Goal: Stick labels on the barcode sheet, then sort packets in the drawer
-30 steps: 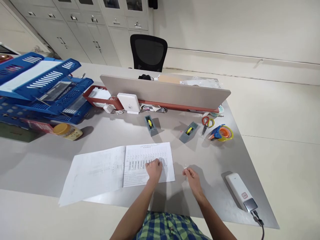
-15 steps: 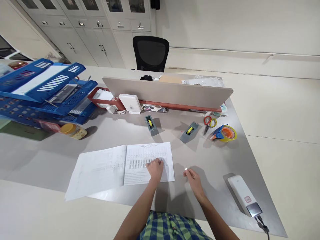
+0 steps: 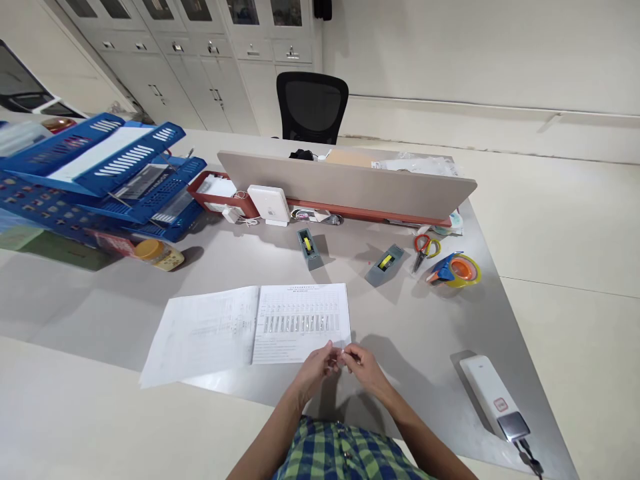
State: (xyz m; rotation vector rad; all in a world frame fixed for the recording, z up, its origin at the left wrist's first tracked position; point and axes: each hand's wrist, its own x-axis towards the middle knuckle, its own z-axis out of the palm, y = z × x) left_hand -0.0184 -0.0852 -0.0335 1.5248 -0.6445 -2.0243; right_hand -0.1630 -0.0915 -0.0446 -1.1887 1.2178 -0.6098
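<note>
My left hand (image 3: 314, 369) and my right hand (image 3: 367, 371) meet fingertip to fingertip just below the lower right corner of a printed sheet (image 3: 300, 320) on the grey desk (image 3: 425, 320). The right hand's fingers pinch a tiny pale object, too small to identify. My left fingertips curl in against it; whether they grip it is unclear. A second sheet (image 3: 205, 333) lies alongside on the left, its edge under the printed one.
Two grey holders with yellow inserts (image 3: 307, 245) (image 3: 384, 264), scissors (image 3: 425, 248) and an orange tape dispenser (image 3: 455, 270) lie beyond the sheets. A white device (image 3: 487, 393) sits near right. Blue trays (image 3: 100, 173), a yellow-lidded jar (image 3: 157, 253), a divider (image 3: 345, 187) and a chair (image 3: 311, 107) stand farther off.
My left hand has come off the printed sheet toward me, and my right hand has moved left with the tiny object; the two now touch at the sheet's corner. The view shifted slightly.
</note>
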